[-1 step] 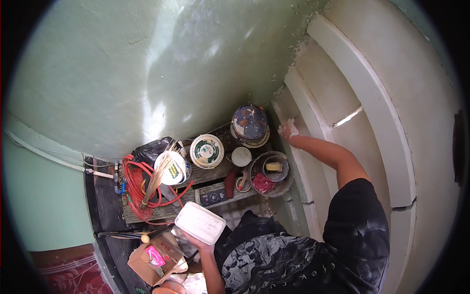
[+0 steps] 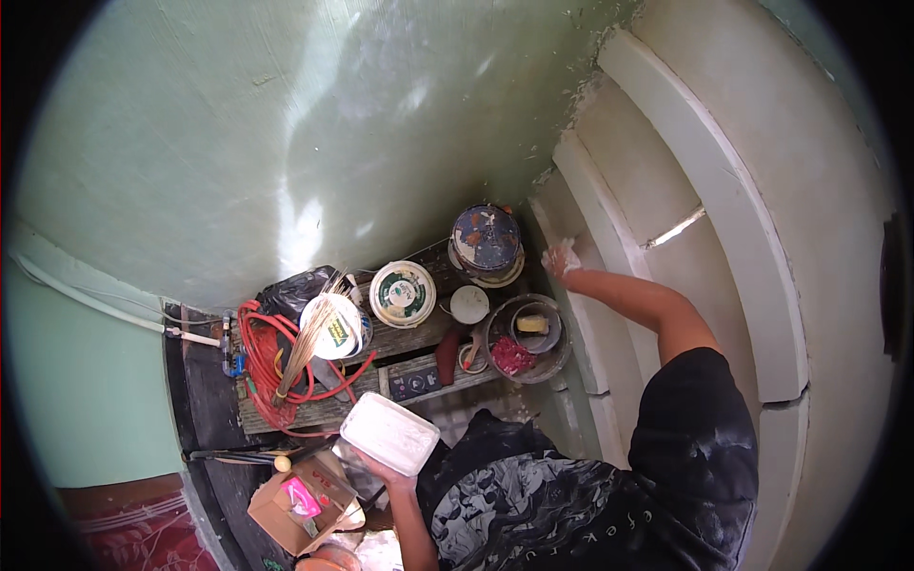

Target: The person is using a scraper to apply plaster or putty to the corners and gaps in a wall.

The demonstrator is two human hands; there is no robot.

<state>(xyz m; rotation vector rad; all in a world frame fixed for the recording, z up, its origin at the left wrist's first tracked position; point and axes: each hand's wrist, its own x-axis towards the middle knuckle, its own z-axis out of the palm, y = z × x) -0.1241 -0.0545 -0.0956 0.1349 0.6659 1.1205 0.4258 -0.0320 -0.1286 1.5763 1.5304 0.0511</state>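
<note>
Tub (image 2: 390, 434) | in left hand (image 2: 385, 472) | long axis: upper-left to lower-right

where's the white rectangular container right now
In the head view, the white rectangular container is slightly left of lower centre, held in the left hand, up and right of the open cardboard box.

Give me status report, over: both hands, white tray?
Left hand holds white tray. Right hand, whitened, at pale panel. Bucket between hands, touching neither.
</note>
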